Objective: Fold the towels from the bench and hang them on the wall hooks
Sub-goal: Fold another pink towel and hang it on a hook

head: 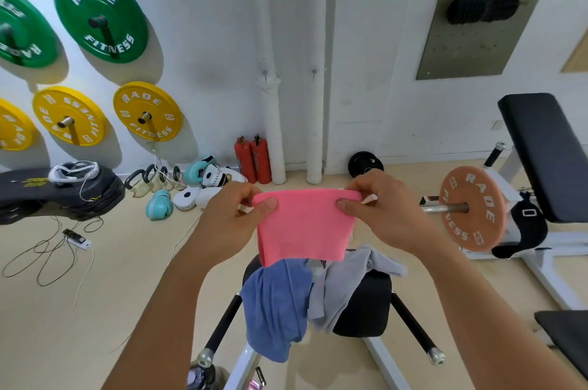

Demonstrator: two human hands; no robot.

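Fingers: both sets clamped on the pink towel [302,224], thumbs in front, pinching its two top corners
Left hand [235,214]: has the left corner
Right hand [378,205]: has the right corner, so the top edge is pulled pretty much straight
Pink towel: soft terry-looking cloth, hanging flat as a rough rectangle in the air, right above the surface [366,303]
Surface: black padded seat on a white metal frame with black side bars
Blue towel [276,303]: crumpled, draped over the seat's left edge and hanging down
Grey towel [343,284]: bunched up right next to the blue one, touching it
Writing: "RADE FITNESS" in white on the green plates [101,16] and yellow plates [147,111] pegged to the wall, same on the peach plate [472,208] on a bar to the right
Floor by the wall: two red extinguishers [253,159], teal boxing gloves [159,204], kettlebells
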